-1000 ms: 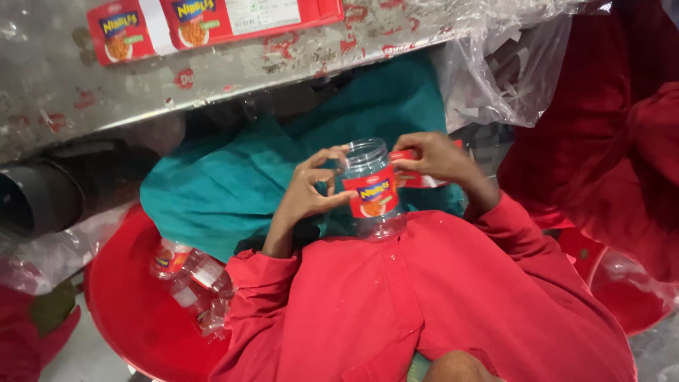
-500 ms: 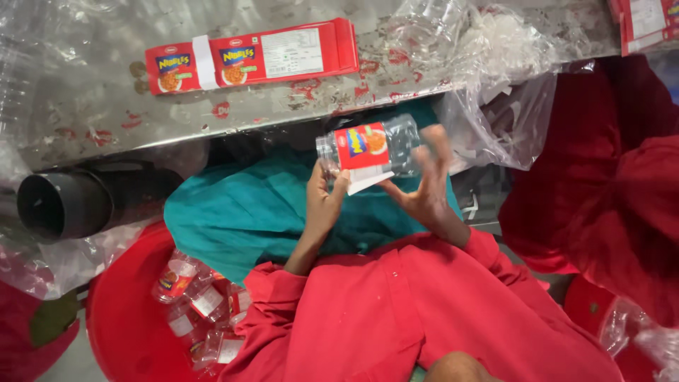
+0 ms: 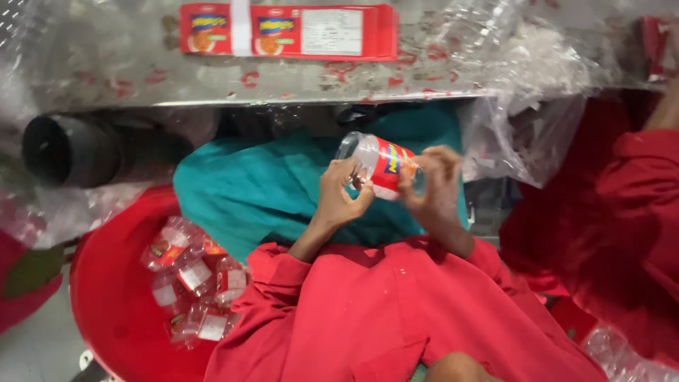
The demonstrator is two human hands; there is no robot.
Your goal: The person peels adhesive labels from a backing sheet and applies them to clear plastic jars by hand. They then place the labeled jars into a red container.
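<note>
Both hands grip clear jar point(image 3: 378, 164), red label; red carton point(image 3: 286, 30) above.

Even indoor light, glare on plastic wrap point(image 3: 537, 64), slight motion blur.

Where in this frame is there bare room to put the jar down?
Both the left hand and right hand hold the jar. Free: the teal cloth left of the hands, and the metal table left of the red carton. Crowded: the red tub of jars, and plastic wrap at right.
</note>
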